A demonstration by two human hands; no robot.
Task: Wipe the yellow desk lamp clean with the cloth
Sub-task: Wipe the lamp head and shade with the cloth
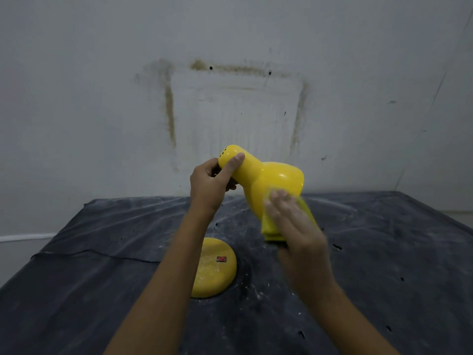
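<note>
The yellow desk lamp's glossy shade (pixel 268 180) tilts down to the right above the table. My left hand (pixel 212 183) grips the narrow rear end of the shade, thumb on top near its small vent holes. A folded yellow-green cloth (pixel 275 230) lies pressed against the lower front of the shade under my right hand (pixel 294 226), which is blurred. Down on the table sits the lamp's round yellow base (pixel 217 272), dusted with white specks and carrying a red switch (pixel 221 259). My left forearm hides the lamp's neck.
A dark plastic sheet (pixel 102 278) streaked with white dust covers the table. A stained white wall (pixel 230 103) rises close behind it. The table's left edge drops off towards a pale floor strip (pixel 23 237).
</note>
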